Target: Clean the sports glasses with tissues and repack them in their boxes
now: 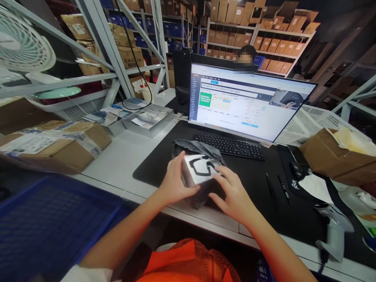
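A small white box (199, 169) with a black outline drawing on top sits partly inside a grey plastic mailer bag (197, 148) on the black desk mat (252, 184). My left hand (175, 183) grips the box's left side, fingers wrapped round it. My right hand (232, 195) rests on the box's right side and the bag beneath, fingers curled against them. Both hands are just in front of the black keyboard (229, 145).
A monitor (246, 102) stands behind the keyboard, a person partly visible beyond it. Cardboard boxes (55, 143) lie left, a blue crate (49, 223) near left. A grey tray (148, 120), a mouse (299, 170), pens (277, 187), a barcode scanner (335, 231) and a torn carton (337, 154) surround the mat.
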`<state>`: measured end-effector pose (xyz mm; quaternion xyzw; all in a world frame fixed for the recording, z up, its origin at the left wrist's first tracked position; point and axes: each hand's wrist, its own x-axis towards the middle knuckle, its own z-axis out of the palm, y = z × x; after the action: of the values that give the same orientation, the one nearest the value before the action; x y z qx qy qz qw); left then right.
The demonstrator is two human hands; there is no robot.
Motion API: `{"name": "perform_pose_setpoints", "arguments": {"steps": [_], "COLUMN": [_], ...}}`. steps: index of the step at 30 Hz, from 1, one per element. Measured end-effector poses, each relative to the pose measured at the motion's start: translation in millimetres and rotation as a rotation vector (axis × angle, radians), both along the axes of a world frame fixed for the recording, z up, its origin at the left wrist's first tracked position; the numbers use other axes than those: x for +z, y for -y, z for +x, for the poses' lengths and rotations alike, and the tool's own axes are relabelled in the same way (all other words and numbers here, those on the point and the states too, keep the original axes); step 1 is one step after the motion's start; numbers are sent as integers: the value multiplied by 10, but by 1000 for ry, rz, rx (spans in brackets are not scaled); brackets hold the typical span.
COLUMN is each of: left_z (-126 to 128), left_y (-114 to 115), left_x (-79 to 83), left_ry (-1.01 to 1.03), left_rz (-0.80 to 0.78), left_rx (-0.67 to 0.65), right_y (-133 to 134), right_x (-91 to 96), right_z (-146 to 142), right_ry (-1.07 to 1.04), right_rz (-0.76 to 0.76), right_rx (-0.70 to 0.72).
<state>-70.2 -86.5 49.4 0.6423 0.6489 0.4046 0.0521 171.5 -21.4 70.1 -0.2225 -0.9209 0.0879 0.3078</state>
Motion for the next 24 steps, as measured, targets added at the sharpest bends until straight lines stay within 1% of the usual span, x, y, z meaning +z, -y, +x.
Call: {"name": "perform_pose_setpoints", "arguments": {"steps": [2, 4, 5, 7, 8, 10, 13, 16, 17, 19, 21, 24], "left_z": [66, 184, 240, 309, 315, 274, 164, 126, 142, 210, 299, 412], "left_y": [-81, -166, -207, -289, -330, -415, -545, -655, -685, -729, -758, -773], "left_x": [358, 654, 758, 868, 880, 845, 728, 610, 575, 516, 477, 465], "left_ry": [-147, -257, -286, -307, -310, -312, -287, -212, -171, -99, -99, -184], "left_rz": [57, 25, -10, -74, -90, -98, -100, -76, -32, 92, 180, 171], "left_rx": [-213, -418, -489, -566, -576, -580, -625, -668, -647, -552, -461, -449], "right_y": [-53, -124, -162, -232, -264, -325, -422, -528, -560, -613, -645, -655], "right_x": [119, 191, 203, 179, 147, 62, -75, -202, -243, -324, -394, -457], "right_z": [-22, -18, -2, 55, 95, 188, 330, 444, 472, 516, 546, 578], "right_ry": [38, 39, 23, -29, -57, -111, -171, -222, -240, -291, -355, -420], "right_rz": [-33, -122, -172, -245, -261, -264, -286, -358, -390, -449, -487, -509], "right_rx": [34, 44, 40, 8, -14, -53, -103, -170, -191, -225, -248, -255]}}
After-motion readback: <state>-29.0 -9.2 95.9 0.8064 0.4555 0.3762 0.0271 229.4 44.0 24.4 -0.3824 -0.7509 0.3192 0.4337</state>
